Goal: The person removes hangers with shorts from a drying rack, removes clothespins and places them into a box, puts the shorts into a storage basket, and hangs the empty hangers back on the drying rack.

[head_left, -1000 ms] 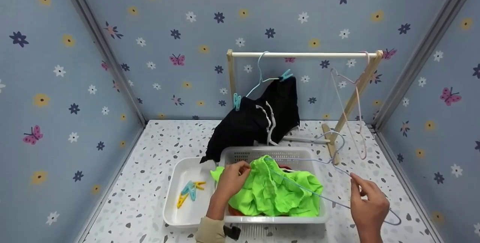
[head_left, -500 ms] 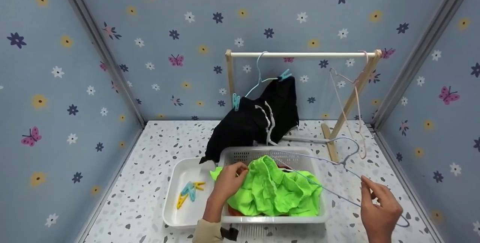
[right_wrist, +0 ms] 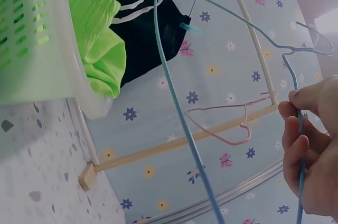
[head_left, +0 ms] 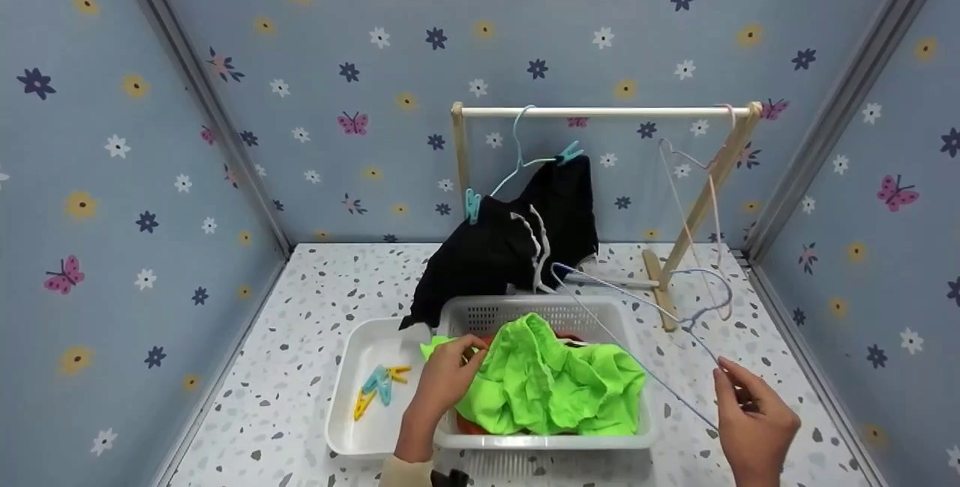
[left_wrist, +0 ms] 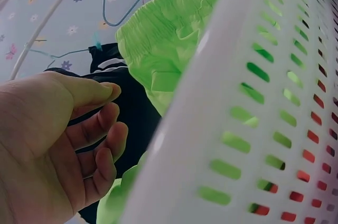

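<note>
My right hand (head_left: 757, 419) pinches one side of a blue wire hanger (head_left: 660, 382) between thumb and fingers. The far end of the hanger reaches over the back of the basket, apart from the cloth. In the right wrist view, the hanger (right_wrist: 182, 105) has no clothing on it. Bright green elastic-waist cloth, apparently shorts (head_left: 551, 386), lies bunched in a white perforated basket (head_left: 555, 441). By the cloth's left side hovers my left hand (head_left: 446, 374); in the left wrist view its fingers (left_wrist: 97, 129) are loosely curled with nothing between them.
Black drawstring bottoms (head_left: 487, 247) hang from a light-blue hanger (head_left: 519, 142) with blue clothespins (head_left: 472, 205) on a wooden rack (head_left: 600, 112). A pink hanger (head_left: 714, 194) hangs at the rack's right end. Left of the basket, a white tray (head_left: 341, 397) holds several clothespins (head_left: 382, 382).
The blue hanger's far end has come away from the green waistband and risen toward the back. My right hand has shifted right, while my left hand has drawn slightly left and down.
</note>
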`<state>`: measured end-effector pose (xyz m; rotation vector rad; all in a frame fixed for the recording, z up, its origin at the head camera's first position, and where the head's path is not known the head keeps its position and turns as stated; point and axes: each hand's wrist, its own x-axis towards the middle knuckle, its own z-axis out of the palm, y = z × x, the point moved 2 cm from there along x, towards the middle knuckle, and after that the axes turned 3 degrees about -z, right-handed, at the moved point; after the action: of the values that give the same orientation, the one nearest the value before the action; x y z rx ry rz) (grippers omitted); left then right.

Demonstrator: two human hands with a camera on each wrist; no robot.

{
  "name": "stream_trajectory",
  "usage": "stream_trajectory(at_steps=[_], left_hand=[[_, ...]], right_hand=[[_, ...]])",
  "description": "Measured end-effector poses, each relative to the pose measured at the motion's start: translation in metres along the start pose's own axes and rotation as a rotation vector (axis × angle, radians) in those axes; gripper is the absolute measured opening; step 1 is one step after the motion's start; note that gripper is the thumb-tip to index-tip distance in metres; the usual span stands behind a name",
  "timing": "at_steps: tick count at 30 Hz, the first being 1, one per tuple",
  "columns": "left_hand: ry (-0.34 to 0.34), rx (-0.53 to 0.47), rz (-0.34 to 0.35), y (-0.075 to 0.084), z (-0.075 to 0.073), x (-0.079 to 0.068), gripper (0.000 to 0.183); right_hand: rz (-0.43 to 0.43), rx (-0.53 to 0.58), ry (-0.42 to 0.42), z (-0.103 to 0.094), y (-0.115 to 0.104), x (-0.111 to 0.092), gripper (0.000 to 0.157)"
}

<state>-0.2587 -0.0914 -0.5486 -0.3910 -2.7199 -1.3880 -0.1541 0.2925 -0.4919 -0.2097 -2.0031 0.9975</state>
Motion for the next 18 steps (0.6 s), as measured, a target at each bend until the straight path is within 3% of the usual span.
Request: stream_trajectory(at_steps=[5, 10, 14, 18], left_hand=[[0.032, 0.010, 0.017, 0.014, -0.019, -0.002, 0.011], [0.137, 0.009, 0.134, 0.041, -0.050, 0.007, 0.009], [0.241, -0.044, 0.227, 0.060, -0.077, 0.022, 0.008], [0.336, -0.065, 0.270, 0.078, -0.101, 0.044, 0.010]], right_hand=[[0.251, 0.118, -0.096, 0.003, -0.008, -0.006, 0.015], [0.462, 0.344, -0.150, 0.007, -0.019, -0.017, 0.018], [0.530, 0.458, -0.202, 0.011, -0.026, -0.022, 0.026], [0.535, 0.557, -0.211, 0.014, -0.031, -0.026, 0.030]])
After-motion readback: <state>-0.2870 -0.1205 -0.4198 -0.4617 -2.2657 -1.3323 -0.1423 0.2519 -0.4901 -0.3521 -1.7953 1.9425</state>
